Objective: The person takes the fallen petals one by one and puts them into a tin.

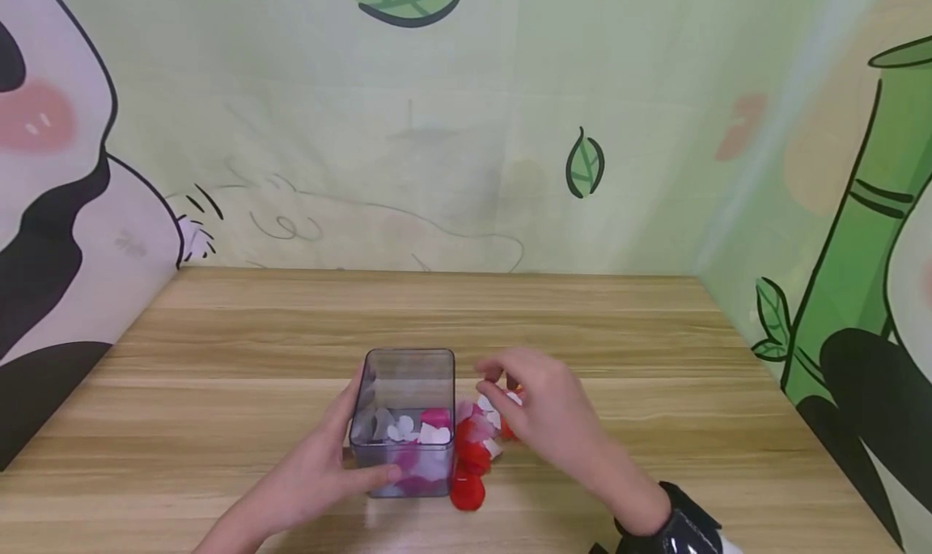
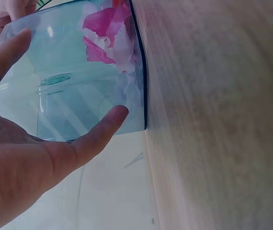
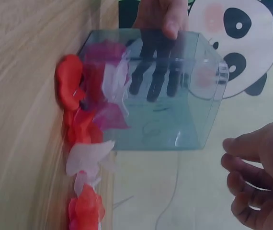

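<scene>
My left hand (image 1: 313,473) holds a see-through plastic box (image 1: 408,380) from its left, thumb on the front wall and fingers on the far side. Pink and white petals (image 1: 435,417) lie at the bottom of the box. Against the box's right side is a loose heap of red, pink and white petals (image 1: 468,491) on the table. My right hand (image 1: 549,400) is over the far part of that heap, fingers bent. In the right wrist view its fingertips (image 3: 228,143) stand apart from the box and petals, with nothing visible between them.
The wooden table (image 1: 233,376) reaches back to a pale green printed backdrop (image 1: 437,198) with leaves. A panda drawing (image 1: 138,214) is at the left, green bamboo (image 1: 845,263) at the right. A black band (image 1: 670,526) is on the right wrist.
</scene>
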Action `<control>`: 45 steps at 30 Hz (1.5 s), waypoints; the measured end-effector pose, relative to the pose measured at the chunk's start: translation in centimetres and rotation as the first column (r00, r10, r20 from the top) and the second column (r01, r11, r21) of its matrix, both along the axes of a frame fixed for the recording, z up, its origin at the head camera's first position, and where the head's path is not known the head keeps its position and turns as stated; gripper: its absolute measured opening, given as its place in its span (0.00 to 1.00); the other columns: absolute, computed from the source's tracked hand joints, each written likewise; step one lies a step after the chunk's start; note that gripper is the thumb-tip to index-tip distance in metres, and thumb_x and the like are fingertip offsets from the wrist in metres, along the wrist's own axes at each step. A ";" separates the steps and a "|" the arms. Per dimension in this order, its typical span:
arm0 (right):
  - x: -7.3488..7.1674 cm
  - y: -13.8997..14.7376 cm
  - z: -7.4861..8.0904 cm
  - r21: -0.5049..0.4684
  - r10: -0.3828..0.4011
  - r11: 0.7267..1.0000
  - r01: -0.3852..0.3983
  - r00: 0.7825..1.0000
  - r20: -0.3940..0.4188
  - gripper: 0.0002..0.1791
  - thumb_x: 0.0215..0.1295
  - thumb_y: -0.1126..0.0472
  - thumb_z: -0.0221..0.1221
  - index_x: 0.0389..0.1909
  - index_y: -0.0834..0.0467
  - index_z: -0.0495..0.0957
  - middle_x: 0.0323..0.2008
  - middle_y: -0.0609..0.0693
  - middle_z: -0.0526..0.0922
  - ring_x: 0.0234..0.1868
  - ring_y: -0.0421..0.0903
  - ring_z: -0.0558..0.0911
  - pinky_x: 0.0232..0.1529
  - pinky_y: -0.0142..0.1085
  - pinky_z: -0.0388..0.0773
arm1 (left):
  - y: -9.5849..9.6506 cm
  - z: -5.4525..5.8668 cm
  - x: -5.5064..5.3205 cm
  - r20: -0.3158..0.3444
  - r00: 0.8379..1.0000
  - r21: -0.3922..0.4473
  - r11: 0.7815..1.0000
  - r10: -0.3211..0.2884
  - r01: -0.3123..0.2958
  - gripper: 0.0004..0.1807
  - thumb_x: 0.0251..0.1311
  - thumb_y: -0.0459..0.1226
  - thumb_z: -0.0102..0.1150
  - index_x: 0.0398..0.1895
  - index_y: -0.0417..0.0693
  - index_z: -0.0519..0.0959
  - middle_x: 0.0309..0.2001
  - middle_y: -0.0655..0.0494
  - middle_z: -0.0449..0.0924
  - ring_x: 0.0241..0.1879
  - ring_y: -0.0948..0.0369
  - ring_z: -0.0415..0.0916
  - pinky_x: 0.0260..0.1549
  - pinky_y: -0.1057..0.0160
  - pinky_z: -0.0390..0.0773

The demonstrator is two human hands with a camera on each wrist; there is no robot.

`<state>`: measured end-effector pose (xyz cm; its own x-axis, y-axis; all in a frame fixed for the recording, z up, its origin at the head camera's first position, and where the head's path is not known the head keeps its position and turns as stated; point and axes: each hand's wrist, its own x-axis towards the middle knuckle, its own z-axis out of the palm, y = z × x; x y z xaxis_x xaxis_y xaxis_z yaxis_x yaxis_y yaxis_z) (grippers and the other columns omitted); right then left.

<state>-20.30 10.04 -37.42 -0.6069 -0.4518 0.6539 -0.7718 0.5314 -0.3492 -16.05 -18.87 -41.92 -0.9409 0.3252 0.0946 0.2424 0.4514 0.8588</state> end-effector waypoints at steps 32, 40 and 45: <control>-2.0 2.2 -2.6 0.562 -0.359 0.824 0.068 0.830 0.427 0.18 0.49 0.63 0.79 0.24 0.54 0.76 0.21 0.45 0.72 0.25 0.45 0.71 0.24 0.37 0.67 | 0.0 0.0 0.0 0.026 1.000 0.013 1.000 -0.004 0.003 0.68 0.52 0.50 0.80 0.85 0.64 0.37 0.80 0.40 0.49 0.70 0.40 0.63 0.64 0.38 0.68; -2.2 2.3 -3.0 0.563 -0.356 0.821 0.101 0.861 0.364 0.15 0.52 0.72 0.72 0.22 0.55 0.76 0.20 0.44 0.72 0.23 0.45 0.71 0.22 0.37 0.70 | -0.1 -0.1 0.0 0.004 1.000 0.004 1.000 -0.010 0.010 0.68 0.52 0.50 0.80 0.85 0.64 0.37 0.79 0.40 0.51 0.68 0.41 0.66 0.63 0.38 0.70; -2.3 2.3 -2.8 0.559 -0.375 0.819 0.128 0.858 0.352 0.13 0.54 0.74 0.67 0.21 0.54 0.79 0.19 0.44 0.72 0.22 0.44 0.71 0.21 0.36 0.70 | -0.1 -0.1 0.0 0.019 1.000 0.014 1.000 -0.011 0.010 0.68 0.52 0.49 0.80 0.85 0.65 0.38 0.79 0.41 0.52 0.67 0.41 0.67 0.62 0.38 0.71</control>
